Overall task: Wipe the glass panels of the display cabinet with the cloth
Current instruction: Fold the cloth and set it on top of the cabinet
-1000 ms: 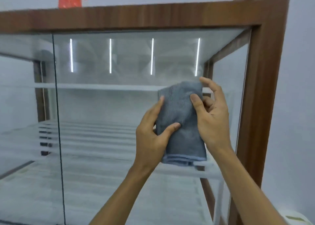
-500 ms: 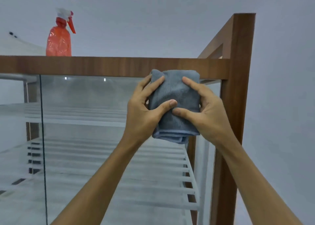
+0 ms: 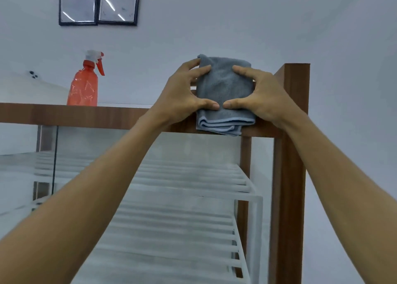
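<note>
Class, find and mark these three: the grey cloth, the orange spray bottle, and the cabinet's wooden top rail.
grey cloth (image 3: 223, 90): head view, middle of its folded front face.
orange spray bottle (image 3: 83, 88): head view, its body below the neck.
wooden top rail (image 3: 75, 116): head view, front face under the bottle.

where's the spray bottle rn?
Head view, left of centre: the spray bottle stands upright on the wooden cabinet top, well to the left of the cloth.

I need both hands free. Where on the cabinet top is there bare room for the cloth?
The cabinet top between spray bottle and left hand looks bare. Crowded by the corner post, where right hand and left grip the cloth.
</note>
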Tool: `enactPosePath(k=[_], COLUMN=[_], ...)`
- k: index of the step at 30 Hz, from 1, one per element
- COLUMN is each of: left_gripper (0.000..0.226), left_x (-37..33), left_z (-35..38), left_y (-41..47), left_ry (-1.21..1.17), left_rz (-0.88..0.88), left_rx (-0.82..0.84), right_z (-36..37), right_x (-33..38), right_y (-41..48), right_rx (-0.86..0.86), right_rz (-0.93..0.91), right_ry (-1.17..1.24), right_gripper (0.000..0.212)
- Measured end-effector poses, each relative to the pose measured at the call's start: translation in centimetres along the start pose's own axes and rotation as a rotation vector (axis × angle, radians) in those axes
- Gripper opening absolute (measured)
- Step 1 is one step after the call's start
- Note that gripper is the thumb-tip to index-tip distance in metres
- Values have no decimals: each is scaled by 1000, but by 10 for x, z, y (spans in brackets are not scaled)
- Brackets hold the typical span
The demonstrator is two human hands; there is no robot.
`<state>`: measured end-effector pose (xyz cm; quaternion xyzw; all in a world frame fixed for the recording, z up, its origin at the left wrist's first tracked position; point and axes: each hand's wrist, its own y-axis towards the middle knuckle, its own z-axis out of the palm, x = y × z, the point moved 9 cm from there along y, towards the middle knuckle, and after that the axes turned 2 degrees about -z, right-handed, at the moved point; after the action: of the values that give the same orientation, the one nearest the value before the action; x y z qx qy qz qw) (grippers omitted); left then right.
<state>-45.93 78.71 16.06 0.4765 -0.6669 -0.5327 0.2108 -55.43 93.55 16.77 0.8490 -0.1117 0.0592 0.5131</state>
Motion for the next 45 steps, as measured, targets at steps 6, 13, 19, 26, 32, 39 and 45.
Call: enactPosePath(k=[6,13,19,26,32,39,45], left_gripper=[65,56,59,41,35,53,51], left_x=[15,13,27,25,26,17,16], left_z=[7,13,12,15,22,16,14], left_y=[1,-20,-37,-18,-10,-34,-50], left_ry=[116,160,293,351,340,215,270], left_rz=[-19,38,22,-41,-76,103,207], left_rx=[43,130,108,192,392,233,61], right_z=[9,13,19,19,22,22,25], right_x=[-8,4,-4,4,-1,0,9], right_y=[8,-15,-34,-26,-10,-31,-47], right_rx=[146,138,139,157,382,232,80], right_rz=[32,-82,-66,-119,8,-119,-228], right_ry=[-96,-314,-423,-356,-355,-409,-449], right_gripper=[81,44,64,43,32,56,64])
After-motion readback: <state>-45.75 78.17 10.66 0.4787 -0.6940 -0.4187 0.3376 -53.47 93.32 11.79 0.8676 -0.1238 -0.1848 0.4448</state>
